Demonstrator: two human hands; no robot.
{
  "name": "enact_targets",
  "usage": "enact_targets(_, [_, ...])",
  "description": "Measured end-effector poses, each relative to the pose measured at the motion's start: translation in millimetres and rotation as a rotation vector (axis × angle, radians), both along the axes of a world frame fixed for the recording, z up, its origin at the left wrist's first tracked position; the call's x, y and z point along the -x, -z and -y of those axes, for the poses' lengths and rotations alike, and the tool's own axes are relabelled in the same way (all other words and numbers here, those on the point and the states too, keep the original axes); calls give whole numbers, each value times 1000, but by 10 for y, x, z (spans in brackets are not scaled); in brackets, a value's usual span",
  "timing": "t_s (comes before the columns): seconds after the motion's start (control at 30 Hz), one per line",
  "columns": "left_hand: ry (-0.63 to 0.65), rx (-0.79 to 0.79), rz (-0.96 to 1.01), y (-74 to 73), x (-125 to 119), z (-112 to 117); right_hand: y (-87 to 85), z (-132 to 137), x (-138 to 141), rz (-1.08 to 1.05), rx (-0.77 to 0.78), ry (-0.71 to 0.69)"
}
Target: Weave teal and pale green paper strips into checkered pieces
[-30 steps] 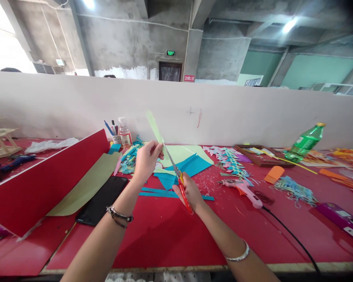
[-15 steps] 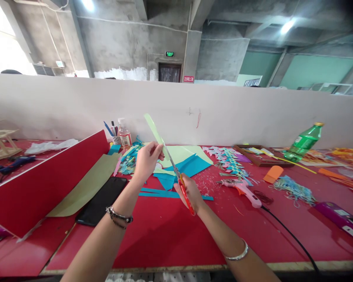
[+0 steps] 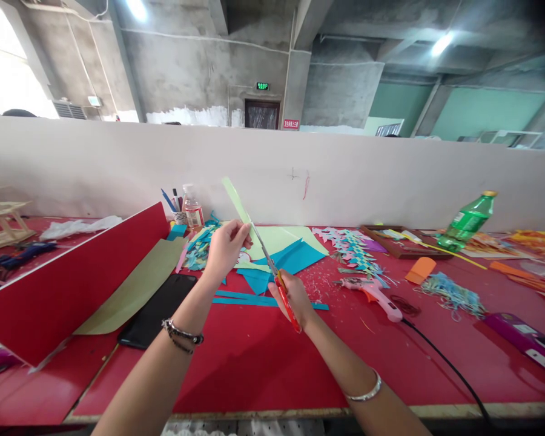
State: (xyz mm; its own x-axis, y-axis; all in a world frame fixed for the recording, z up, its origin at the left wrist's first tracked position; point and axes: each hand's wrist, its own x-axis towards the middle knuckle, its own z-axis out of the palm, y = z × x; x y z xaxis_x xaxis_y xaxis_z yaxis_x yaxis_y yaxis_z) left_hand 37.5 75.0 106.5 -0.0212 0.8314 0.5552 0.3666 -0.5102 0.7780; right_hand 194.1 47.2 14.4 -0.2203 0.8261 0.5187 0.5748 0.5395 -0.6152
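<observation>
A light green paper strip (image 3: 236, 198) is pinched in my left hand (image 3: 227, 247), its upper end slanting up and left. My right hand (image 3: 295, 298) grips red-handled scissors (image 3: 287, 303), their blades pointing up and left along the lower part of the strip by my left fingertips. Whether the blades are fully closed is hard to see. Behind the hands lie folded blue paper (image 3: 300, 257) and a light green sheet (image 3: 315, 242). Narrow blue strips (image 3: 254, 299) lie on the red table (image 3: 249, 369) under the scissors.
A pink glue gun (image 3: 376, 295) with a black cord lies right, before woven paper strips (image 3: 358, 251). Farther right are a green bottle (image 3: 467, 224) and a purple power strip (image 3: 522, 340). On the left are a black phone (image 3: 157, 312) and an upright red board (image 3: 82, 278).
Both hands, the strip and the scissors hold almost the same position. The view has shifted very slightly.
</observation>
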Motion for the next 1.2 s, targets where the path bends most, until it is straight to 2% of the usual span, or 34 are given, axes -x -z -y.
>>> enact_targets(0.37, [39,3,-37,-24,-51,62,53,-45,-3,11,13,-53])
enact_targets(0.7, [111,69,17,20,-91,40,41,-10,2,-87,29,-86])
enact_targets(1.2, [93,54,-54,9,-50,43,14,-2,-6,-59,26,-53])
